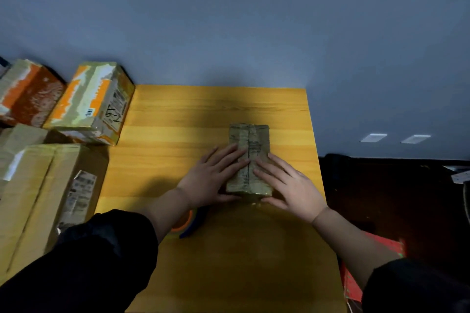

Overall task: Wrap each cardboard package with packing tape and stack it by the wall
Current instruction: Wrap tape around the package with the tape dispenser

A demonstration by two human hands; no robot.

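Sleeved forearms frame the scene. Plain carton (pixel 38 201) and two taped boxes (pixel 89 104) sit left, against the wall (pixel 229 20), probably finished stock. Tape dispenser (pixel 188 223) lies under the left wrist, within reach. Left hand (pixel 208 180) and right hand (pixel 287 185) press flat, fingers extended, on the package (pixel 250 140) mid-worktop (pixel 178 122), apparently smoothing tape.

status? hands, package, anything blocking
Left hand and right hand flat on the package, fingers straight, pressing. Package lies on the yellow table, not yet stacked. Tape dispenser under left forearm; path to wall unobstructed.
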